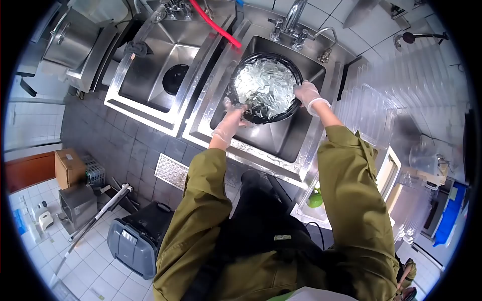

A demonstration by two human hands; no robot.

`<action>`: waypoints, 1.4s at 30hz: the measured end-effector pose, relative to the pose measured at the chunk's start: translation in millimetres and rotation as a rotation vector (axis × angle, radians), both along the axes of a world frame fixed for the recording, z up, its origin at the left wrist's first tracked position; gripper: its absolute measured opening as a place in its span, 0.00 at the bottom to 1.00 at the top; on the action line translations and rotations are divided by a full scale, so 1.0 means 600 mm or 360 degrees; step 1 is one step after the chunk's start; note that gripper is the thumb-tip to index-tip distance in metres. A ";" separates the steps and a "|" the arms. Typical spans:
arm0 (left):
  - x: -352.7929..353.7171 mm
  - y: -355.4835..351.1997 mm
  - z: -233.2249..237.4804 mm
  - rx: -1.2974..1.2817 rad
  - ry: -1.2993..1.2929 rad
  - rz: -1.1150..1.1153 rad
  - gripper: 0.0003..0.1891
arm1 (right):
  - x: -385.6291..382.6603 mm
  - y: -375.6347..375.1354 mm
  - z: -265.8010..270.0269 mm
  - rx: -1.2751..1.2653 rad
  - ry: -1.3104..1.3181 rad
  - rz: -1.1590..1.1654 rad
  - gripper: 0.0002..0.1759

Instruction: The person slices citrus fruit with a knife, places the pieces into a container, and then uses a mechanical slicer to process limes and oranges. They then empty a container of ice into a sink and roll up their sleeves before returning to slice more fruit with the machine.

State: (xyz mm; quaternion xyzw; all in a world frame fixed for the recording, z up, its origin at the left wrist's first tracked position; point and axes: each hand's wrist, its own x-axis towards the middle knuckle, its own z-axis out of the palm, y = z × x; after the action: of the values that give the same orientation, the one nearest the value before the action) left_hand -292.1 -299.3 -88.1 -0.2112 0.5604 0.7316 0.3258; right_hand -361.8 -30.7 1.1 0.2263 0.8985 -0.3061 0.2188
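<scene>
A round black bowl (293,62) full of pale, shiny, thin slices (266,85) is held over the right-hand steel sink (271,138). At its lower left edge my left hand (231,119), in a clear plastic glove, is closed on the rim. My right hand (308,95), gloved the same way, grips the bowl's right side. What the slices are does not show clearly. Behind the bowl stands the chrome faucet (293,20) with its two handles. Water drops lie along the sink's wet front ledge (251,153).
A second steel sink (145,90) with a black drain piece (175,79) is on the left. A red hose (216,24) hangs between the sinks. Stacked clear plastic containers (371,108) stand close on the right. A grey bin (135,243) is on the floor behind left.
</scene>
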 end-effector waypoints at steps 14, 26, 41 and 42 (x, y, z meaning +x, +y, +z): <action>-0.043 -0.085 0.070 -0.1329 0.0081 -0.1553 0.30 | -0.012 0.021 -0.004 -0.0288 0.0008 -0.0055 0.23; -0.010 -0.087 0.120 -0.0041 0.0131 -0.0116 0.40 | 0.021 0.005 0.032 -0.0322 -0.0129 0.0204 0.25; -0.014 -0.103 0.126 -0.0732 0.0282 -0.0057 0.45 | 0.054 -0.021 0.063 -0.0442 -0.0234 0.0308 0.28; -0.012 -0.102 0.135 -0.0750 0.0323 -0.0072 0.45 | 0.058 -0.027 0.064 -0.0427 -0.0189 0.0292 0.27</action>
State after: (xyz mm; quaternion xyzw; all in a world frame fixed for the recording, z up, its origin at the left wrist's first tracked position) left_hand -299.3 -360.7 -7.4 -0.1942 0.7497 0.5908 0.2261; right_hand -327.1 -46.7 39.7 0.1298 0.8519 -0.3882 0.3267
